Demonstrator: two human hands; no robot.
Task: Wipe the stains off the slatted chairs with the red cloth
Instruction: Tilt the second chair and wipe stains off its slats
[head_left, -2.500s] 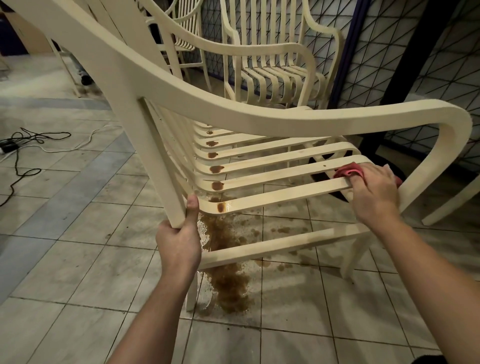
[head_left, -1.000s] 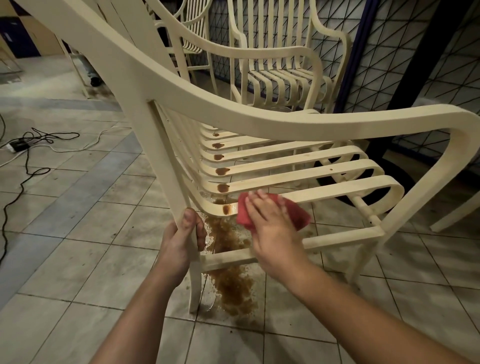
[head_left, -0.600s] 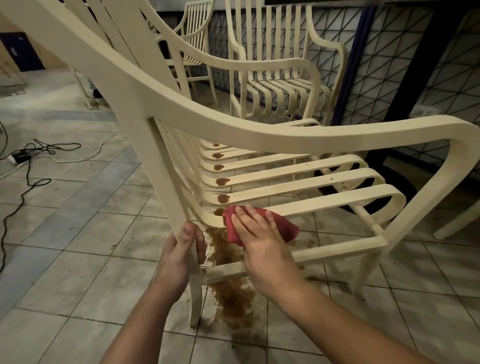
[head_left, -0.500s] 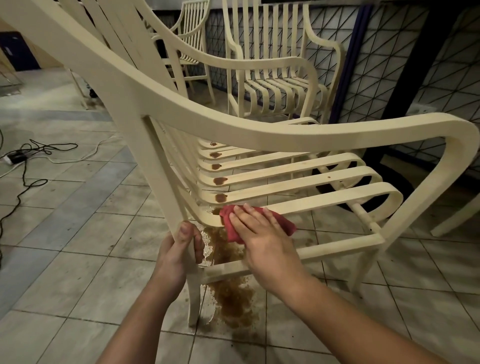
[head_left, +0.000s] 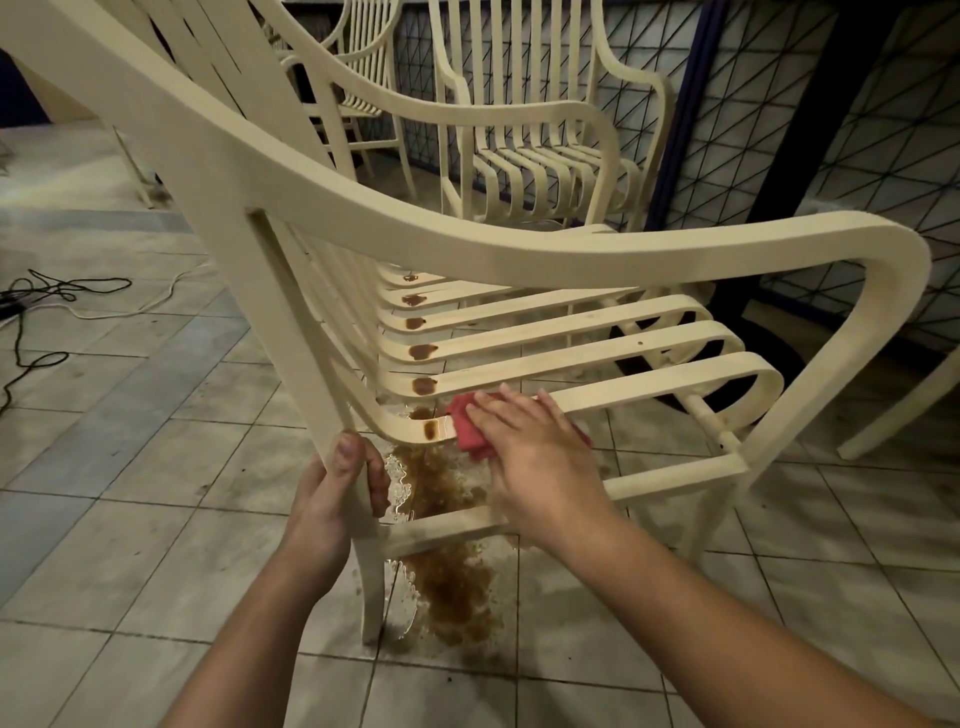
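Observation:
A cream slatted chair (head_left: 467, 244) fills the view, tipped toward me. Brown stains (head_left: 425, 385) sit in a row near the left ends of its seat slats. The nearest slat carries one more stain (head_left: 431, 429) with a wet sheen beside it. My right hand (head_left: 540, 457) lies with straight fingers on the red cloth (head_left: 467, 432) and presses it onto that nearest slat, just right of the stain. My left hand (head_left: 337, 493) grips the chair's rear leg below the seat, thumb on top.
A brown puddle (head_left: 452, 587) spreads on the tiled floor under the chair's left side. Two more cream slatted chairs (head_left: 545, 150) stand behind, by a black mesh fence (head_left: 857, 130). Black and white cables (head_left: 47, 312) lie on the floor at far left.
My right hand slid the red cloth from the right end of the seat leftward along the nearest slat to its stain. My left hand kept its hold on the leg.

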